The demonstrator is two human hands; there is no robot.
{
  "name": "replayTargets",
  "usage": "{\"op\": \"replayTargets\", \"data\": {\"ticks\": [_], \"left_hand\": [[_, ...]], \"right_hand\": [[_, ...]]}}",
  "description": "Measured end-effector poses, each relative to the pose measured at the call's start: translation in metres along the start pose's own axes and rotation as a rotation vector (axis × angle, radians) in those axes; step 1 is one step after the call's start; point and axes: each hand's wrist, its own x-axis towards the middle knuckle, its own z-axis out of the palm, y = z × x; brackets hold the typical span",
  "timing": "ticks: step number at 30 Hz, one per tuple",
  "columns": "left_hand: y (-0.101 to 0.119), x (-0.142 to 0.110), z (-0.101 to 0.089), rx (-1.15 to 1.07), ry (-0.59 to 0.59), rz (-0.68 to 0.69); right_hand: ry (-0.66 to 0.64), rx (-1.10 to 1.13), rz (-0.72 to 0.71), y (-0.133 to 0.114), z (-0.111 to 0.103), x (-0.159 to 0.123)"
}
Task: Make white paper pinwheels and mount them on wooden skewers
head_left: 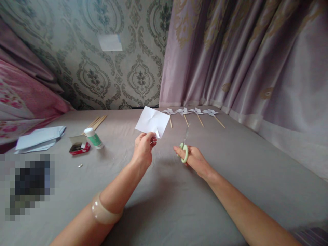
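My left hand (144, 147) pinches the lower corner of a creased white paper square (152, 121) and holds it up above the grey sheet. My right hand (194, 159) grips a pair of scissors (184, 147) with pale green handles, the blades pointing up and away. The scissor tips sit just right of the paper and do not touch it. A pale bangle (104, 212) is on my left forearm.
Several white paper pinwheels on wooden sticks (196, 113) lie in a row by the purple curtain (246, 58). At the left lie a glue bottle (93, 138), a small red box (79, 147), loose wooden sticks (96, 122) and a stack of white paper (39, 138).
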Motion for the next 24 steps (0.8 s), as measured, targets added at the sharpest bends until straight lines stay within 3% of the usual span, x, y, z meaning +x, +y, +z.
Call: {"op": "replayTargets", "data": {"ticks": [4, 8, 17, 24], "left_hand": [[-0.010, 0.002, -0.002, 0.120, -0.062, -0.048], [-0.017, 0.004, -0.004, 0.197, -0.053, -0.077], [-0.021, 0.003, -0.005, 0.214, -0.126, -0.117], [-0.027, 0.004, -0.006, 0.170, -0.170, -0.104]], "right_hand": [[0.215, 0.276, -0.027, 0.001, -0.011, 0.011], [0.305, 0.393, -0.006, 0.004, -0.024, 0.019], [0.123, 0.470, 0.031, -0.002, -0.021, 0.013], [0.155, 0.446, 0.002, 0.007, -0.016, 0.016]]}}
